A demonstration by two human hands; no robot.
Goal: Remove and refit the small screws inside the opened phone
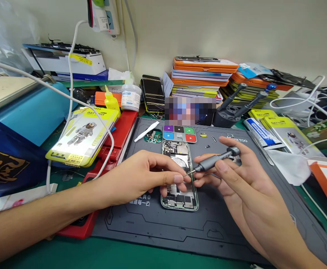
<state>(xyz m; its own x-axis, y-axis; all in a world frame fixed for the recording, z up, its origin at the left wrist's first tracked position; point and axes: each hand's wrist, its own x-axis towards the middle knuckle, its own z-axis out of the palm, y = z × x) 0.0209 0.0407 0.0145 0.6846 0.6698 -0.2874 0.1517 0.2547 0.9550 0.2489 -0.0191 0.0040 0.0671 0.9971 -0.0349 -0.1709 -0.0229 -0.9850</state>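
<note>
Nearest my camera, the right hand grips a grey screwdriver while the left hand pinches around its tip, above an opened phone mid-mat. I'd guide the bit with light fingertips — a slip could scratch those exposed parts. I read "BATTERY" on the yellow pack at left and the yellow pack at right — plus "KTOO" on the mat's far right, its beginning unclear.
</note>
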